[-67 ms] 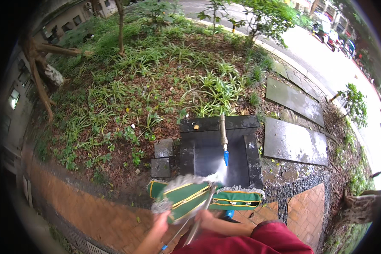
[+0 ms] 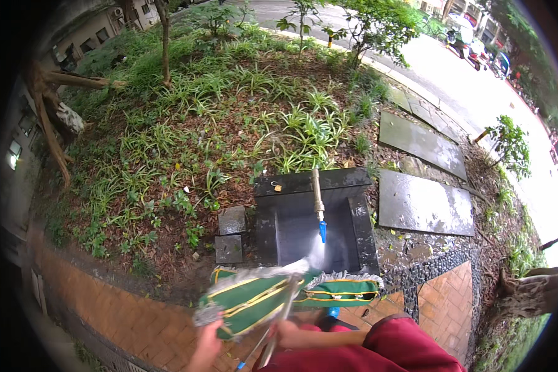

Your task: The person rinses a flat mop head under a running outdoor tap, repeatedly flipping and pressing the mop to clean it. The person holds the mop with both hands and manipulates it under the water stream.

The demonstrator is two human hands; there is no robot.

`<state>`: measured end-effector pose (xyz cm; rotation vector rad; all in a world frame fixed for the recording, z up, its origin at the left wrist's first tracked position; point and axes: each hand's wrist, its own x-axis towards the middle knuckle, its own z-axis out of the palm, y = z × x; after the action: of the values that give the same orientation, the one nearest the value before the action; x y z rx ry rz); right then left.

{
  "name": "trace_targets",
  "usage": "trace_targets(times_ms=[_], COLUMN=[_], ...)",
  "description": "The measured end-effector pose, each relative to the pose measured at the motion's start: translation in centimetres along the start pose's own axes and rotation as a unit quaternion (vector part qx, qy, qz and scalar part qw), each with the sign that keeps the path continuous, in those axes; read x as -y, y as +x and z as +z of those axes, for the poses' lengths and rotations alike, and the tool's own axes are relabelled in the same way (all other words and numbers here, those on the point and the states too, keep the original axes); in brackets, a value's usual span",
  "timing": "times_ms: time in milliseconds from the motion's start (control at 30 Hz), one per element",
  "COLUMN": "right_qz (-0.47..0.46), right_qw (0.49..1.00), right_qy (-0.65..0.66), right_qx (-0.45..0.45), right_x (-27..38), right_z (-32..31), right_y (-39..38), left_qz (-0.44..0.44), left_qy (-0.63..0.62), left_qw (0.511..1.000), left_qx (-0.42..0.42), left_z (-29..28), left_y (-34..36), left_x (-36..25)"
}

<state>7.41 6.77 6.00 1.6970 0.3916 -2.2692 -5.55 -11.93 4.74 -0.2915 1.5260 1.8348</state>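
Observation:
A flat mop head (image 2: 245, 302), green with yellow stripes and a grey fringe, is tilted over the near left edge of a black stone sink (image 2: 266, 239). My left hand (image 2: 209, 335) is closed on its near left corner, blurred by motion. My right hand (image 2: 288, 335) is wrapped round the metal mop pole (image 2: 289, 297), which runs from the mop head down toward me. Water sprays from a tap with a blue lever (image 2: 322, 230) onto the fringe. A second green mop head (image 2: 341, 291) lies along the sink's front rim.
A padlock (image 2: 277, 187) sits on the sink's back ledge. Two small stone blocks (image 2: 229, 248) stand left of the sink, and wet slabs (image 2: 425, 203) lie to the right. Brick paving (image 2: 136, 316) runs along the near side. Plants and a tree trunk (image 2: 53, 115) are beyond.
My left hand and the held mop head have shifted slightly left and nearer to me. The whole view has also moved a little. Both hands keep their hold.

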Motion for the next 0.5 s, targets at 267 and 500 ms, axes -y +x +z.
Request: trace_targets(times_ms=[267, 500], right_qz=[-0.111, -0.053], right_qw=[0.984, 0.983], right_qy=[-0.045, 0.175], right_qx=[0.129, -0.019], right_x=[0.1, 2.9], right_z=[-2.0, -6.3], right_y=[2.4, 12.9], left_qz=[0.023, -0.020], left_qy=[0.047, -0.074], left_qw=[0.998, 0.996], left_qx=[-0.016, -0.053], left_z=[1.9, 11.2], left_y=[-1.7, 5.0], left_x=[-0.2, 7.7])
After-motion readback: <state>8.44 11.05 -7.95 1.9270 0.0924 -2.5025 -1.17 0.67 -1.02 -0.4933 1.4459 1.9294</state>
